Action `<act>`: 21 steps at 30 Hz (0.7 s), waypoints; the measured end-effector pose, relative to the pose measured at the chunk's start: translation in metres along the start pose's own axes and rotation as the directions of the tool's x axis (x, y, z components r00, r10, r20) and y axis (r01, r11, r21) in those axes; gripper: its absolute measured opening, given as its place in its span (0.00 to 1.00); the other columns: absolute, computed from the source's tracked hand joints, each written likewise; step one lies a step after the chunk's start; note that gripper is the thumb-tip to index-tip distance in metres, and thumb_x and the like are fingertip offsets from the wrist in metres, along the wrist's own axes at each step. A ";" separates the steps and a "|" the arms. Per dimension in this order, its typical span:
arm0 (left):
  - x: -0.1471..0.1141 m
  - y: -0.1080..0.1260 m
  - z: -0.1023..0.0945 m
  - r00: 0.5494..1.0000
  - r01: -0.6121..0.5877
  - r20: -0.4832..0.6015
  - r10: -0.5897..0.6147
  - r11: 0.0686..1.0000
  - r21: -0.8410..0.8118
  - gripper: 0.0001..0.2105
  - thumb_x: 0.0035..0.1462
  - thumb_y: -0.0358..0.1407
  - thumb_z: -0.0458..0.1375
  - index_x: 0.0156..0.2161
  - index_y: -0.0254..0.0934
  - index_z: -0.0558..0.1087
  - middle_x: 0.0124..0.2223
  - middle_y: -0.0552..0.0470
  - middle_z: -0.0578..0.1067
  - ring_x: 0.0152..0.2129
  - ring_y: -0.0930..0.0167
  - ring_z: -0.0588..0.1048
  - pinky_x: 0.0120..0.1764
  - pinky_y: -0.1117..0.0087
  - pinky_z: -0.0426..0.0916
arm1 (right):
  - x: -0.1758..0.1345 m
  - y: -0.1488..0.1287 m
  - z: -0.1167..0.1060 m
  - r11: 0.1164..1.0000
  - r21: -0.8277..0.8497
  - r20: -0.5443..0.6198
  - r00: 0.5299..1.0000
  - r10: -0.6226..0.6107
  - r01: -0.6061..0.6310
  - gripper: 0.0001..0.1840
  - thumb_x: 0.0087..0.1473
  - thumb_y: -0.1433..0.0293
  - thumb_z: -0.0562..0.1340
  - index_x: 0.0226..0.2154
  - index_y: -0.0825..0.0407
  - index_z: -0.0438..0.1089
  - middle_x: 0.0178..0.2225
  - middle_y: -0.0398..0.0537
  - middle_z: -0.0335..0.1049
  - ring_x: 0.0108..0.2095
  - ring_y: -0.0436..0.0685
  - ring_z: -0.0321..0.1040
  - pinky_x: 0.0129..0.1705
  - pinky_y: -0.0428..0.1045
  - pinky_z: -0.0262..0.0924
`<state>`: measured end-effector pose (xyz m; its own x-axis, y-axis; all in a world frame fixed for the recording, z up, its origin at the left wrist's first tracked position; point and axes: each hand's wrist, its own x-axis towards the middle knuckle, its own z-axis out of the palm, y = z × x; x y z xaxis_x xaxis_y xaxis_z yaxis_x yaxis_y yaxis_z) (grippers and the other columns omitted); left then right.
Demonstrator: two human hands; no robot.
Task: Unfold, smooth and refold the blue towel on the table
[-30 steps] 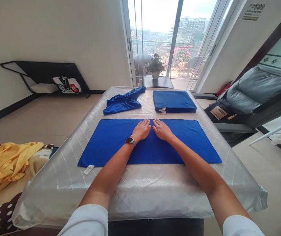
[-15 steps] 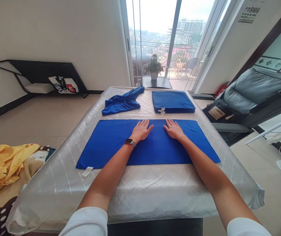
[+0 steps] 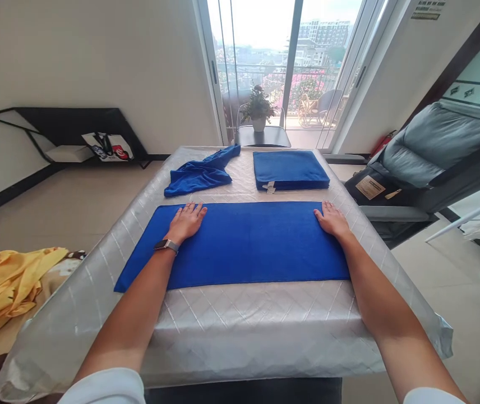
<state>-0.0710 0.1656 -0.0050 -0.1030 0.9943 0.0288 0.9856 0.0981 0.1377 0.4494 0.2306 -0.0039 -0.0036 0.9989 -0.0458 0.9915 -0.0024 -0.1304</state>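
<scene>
A blue towel point(image 3: 248, 244) lies spread in a wide rectangle across the table. My left hand point(image 3: 186, 220) rests flat on its left part near the far edge, fingers extended; a watch point(image 3: 166, 245) is on that wrist. My right hand point(image 3: 332, 217) lies flat at the towel's far right corner, fingers out and thumb apart. Neither hand grips anything. Beyond the towel are a crumpled blue cloth point(image 3: 200, 173) on the left and a neat stack of folded blue towels point(image 3: 291, 170) with white tags on the right.
The table point(image 3: 261, 320) wears a silvery quilted cover. A potted plant point(image 3: 259, 109) stands on a chair behind it. To the right is a grey armchair point(image 3: 437, 151) with a dark bag; yellow fabric point(image 3: 8, 286) lies at the left.
My hands have slid apart over the towel, the left one leftward and the right one rightward. The towel's white tag at the near left corner no longer shows.
</scene>
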 end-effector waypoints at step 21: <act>-0.007 -0.090 -0.010 0.975 0.216 -0.046 -0.216 0.976 0.013 0.35 0.74 0.50 0.34 0.73 0.27 0.55 0.75 0.34 0.53 0.73 0.56 0.52 0.71 0.50 0.48 | 0.001 0.002 -0.002 0.999 -0.035 0.028 0.999 0.028 -0.027 0.42 0.71 0.52 0.39 0.75 0.63 0.42 0.77 0.59 0.38 0.76 0.63 0.37 0.75 0.61 0.36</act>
<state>-0.1600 0.1495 -0.0073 -0.3191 0.9467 0.0444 0.9417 0.3114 0.1277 0.4514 0.2319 -0.0025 0.0207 0.9968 -0.0773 0.9951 -0.0280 -0.0946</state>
